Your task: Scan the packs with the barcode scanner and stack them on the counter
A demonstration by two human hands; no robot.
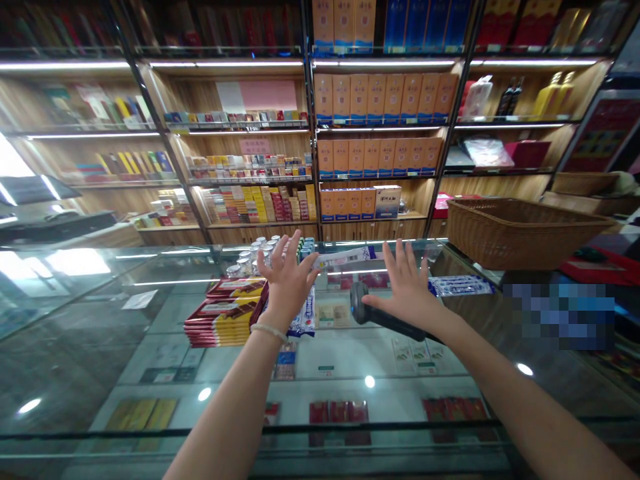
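Both of my hands reach out over a glass counter (345, 360) with fingers spread. My left hand (287, 283), with a pale bracelet at the wrist, is open beside a stack of red and yellow wrapped snack packs (225, 317). Blue and white packets (306, 317) show partly behind its palm. A long white and blue packet (347, 257) with a barcode lies between the hands; the left thumb overlaps its end. My right hand (407, 287) is open above a black barcode scanner (390, 321); whether it touches the scanner I cannot tell. Blue and white packets (463, 286) lie to its right.
Several small cans (247, 257) stand behind my left hand. A wicker basket (520, 230) sits at the right end of the counter. Beyond it, lit shelves hold boxes (375, 97) and bottles (550, 97). A small paper (140, 300) lies at left.
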